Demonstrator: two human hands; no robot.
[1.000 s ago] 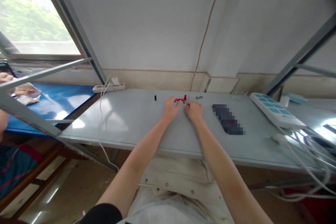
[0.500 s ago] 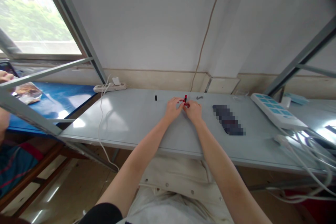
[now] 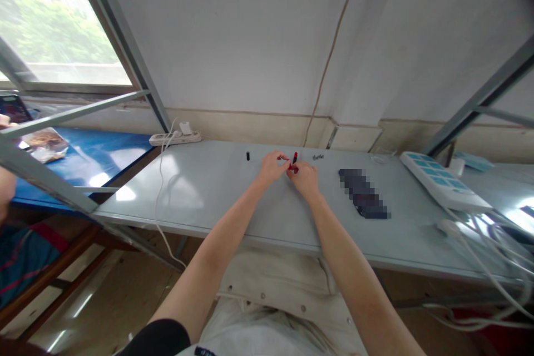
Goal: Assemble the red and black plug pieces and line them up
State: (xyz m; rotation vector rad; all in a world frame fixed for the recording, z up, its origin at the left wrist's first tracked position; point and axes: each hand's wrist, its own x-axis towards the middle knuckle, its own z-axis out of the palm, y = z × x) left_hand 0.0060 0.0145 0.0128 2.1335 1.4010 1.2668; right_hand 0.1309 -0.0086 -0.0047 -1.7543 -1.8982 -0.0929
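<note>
gripping small red parts in both hands; red-black cylinder just beyond, black cylinder leftward (blurred dark item rightward)

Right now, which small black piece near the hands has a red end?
The black-and-red piece just beyond the right hand. The all-black piece, left of the left hand, shows no red.

Red piece: small, bright red, its shape mostly hidden
Red piece's hold: pinched where the left grip and right grip meet
Red-and-black piece: short, slim, red far end, black near end
Its place: just beyond the red piece; standing or lying, cannot tell
</note>
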